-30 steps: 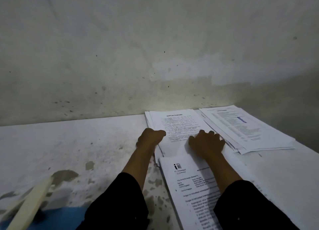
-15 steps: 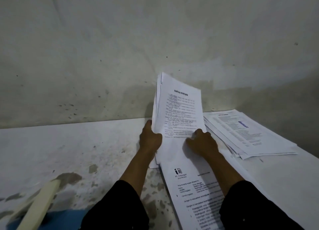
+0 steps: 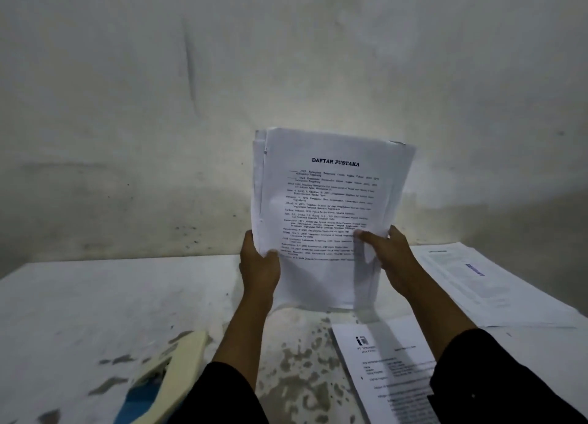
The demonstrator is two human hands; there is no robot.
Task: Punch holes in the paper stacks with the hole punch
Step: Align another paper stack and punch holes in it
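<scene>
Change: since a second ago you have lifted the stack headed "DAFTAR PUSTAKA" [image 3: 327, 207] off the counter [image 3: 95, 312]; it lay flat under both hands then, and now it stands upright in front of the wall [image 3: 286, 57].
Left grip: your left hand [image 3: 259, 269] holds the stack's lower left edge, thumb across the front sheet, fingers behind and hidden.
Right grip: your right hand [image 3: 393, 258] holds the lower right edge, thumb pressed on the printed face, fingers wrapped behind.
Stack in your grip: upright, print facing you, sheets unevenly aligned at the top and left edges. Its bottom edge hangs below both hands, close to the counter; you cannot tell from this view whether it touches.
Hole punch: the cream-handled hole punch [image 3: 168, 372] with a blue base lies on the counter below and to the left of your left grip, well apart from the stack, untouched.
Sheet under your right arm: a printed sheet with a logo [image 3: 381, 369] lies flat on the counter below your right grip, partly covered by your black sleeve [image 3: 496, 379].
Far pile: another paper pile [image 3: 483, 283] lies flat to the right of your right grip, beside your forearm.
Counter: white, worn, with grey chipped patches below your grips.
</scene>
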